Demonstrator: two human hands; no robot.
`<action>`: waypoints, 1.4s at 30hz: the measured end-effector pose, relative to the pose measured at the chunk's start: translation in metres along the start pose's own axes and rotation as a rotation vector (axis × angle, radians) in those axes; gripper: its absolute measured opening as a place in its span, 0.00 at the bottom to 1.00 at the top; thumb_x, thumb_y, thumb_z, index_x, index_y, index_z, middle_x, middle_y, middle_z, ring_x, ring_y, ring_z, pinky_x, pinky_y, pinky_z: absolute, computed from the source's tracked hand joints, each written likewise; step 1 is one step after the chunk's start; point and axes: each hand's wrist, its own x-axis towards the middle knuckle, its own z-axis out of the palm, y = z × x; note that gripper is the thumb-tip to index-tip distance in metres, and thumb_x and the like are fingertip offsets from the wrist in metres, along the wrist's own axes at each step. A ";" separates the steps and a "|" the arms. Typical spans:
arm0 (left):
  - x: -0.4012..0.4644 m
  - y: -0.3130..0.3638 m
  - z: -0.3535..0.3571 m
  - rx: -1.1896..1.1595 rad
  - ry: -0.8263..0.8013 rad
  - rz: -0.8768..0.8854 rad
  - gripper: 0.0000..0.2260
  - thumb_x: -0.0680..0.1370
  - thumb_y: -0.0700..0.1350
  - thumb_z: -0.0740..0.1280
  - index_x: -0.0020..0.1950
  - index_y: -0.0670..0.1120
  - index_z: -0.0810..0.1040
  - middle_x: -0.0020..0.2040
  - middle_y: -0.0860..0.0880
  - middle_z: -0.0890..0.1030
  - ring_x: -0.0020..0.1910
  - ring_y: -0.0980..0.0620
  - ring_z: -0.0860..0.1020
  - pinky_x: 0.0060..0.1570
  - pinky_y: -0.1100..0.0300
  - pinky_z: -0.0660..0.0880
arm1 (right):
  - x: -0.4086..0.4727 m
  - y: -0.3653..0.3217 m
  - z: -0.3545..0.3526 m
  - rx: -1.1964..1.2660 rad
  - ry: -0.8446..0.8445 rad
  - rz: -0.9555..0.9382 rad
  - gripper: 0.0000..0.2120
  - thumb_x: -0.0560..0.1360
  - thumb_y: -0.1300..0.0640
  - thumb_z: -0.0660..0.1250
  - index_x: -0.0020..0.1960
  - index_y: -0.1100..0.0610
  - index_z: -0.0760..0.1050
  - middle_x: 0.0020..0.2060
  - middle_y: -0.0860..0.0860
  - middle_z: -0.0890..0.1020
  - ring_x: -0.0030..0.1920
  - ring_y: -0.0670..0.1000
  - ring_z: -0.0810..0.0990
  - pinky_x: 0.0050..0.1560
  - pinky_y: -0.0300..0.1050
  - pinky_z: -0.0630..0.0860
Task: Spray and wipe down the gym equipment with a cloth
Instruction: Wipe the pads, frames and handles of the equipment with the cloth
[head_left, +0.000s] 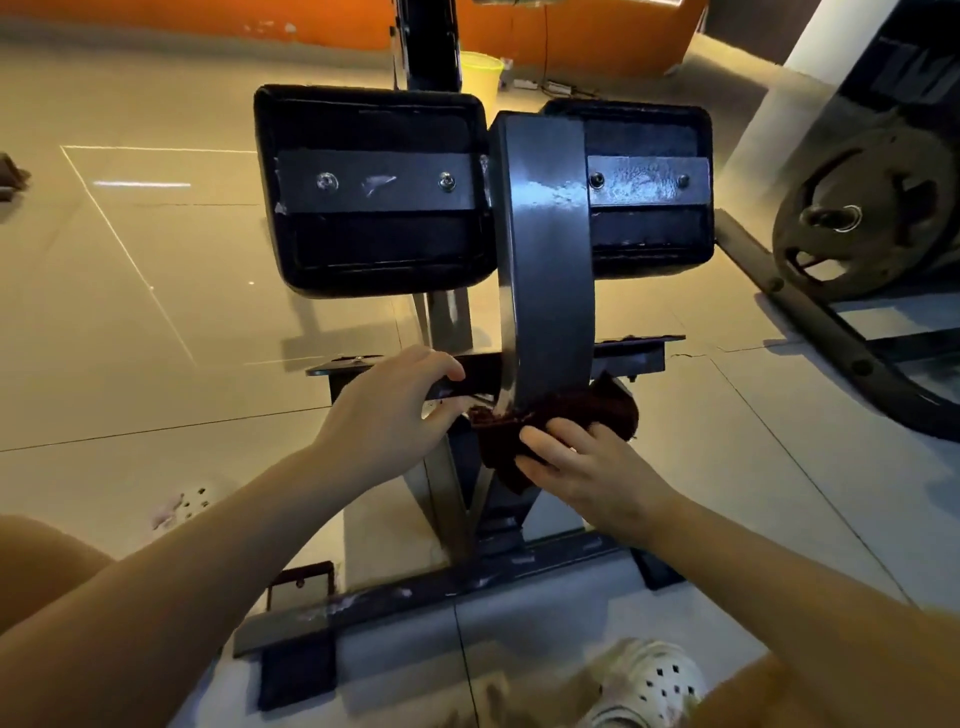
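The scene is dim and warm-toned, with an amber cast over the tiled floor (156, 291). Thin bright streaks of reflected light cross the tiles at the left of the frame. Soft glare sits on the curved metal post (543, 260) at centre and on the flat plate (649, 182) to its right. The pads throw blurred shadows onto the floor below them. Straight lines bow toward the edges, typical of a wide lens. The forearms and the shoe (649, 680) along the bottom look soft and smeared.
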 end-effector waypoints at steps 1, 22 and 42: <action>-0.003 -0.001 0.000 0.003 0.003 -0.008 0.16 0.79 0.49 0.66 0.66 0.49 0.75 0.61 0.51 0.76 0.58 0.52 0.75 0.57 0.56 0.74 | 0.002 0.002 0.000 -0.039 0.013 -0.024 0.23 0.65 0.62 0.71 0.60 0.54 0.78 0.61 0.56 0.67 0.54 0.56 0.68 0.38 0.49 0.77; -0.042 -0.027 0.015 0.353 -0.043 -0.270 0.28 0.82 0.56 0.56 0.80 0.54 0.49 0.80 0.48 0.48 0.79 0.47 0.46 0.76 0.44 0.48 | 0.063 0.006 -0.029 0.007 0.256 0.347 0.12 0.75 0.54 0.70 0.56 0.59 0.78 0.58 0.56 0.69 0.49 0.57 0.73 0.30 0.42 0.75; -0.083 0.043 0.018 -0.809 0.032 -0.397 0.15 0.71 0.59 0.66 0.55 0.55 0.76 0.50 0.53 0.79 0.50 0.60 0.77 0.48 0.67 0.72 | 0.020 -0.092 -0.025 0.731 0.575 0.655 0.16 0.76 0.55 0.67 0.62 0.60 0.77 0.56 0.50 0.70 0.56 0.45 0.71 0.55 0.33 0.73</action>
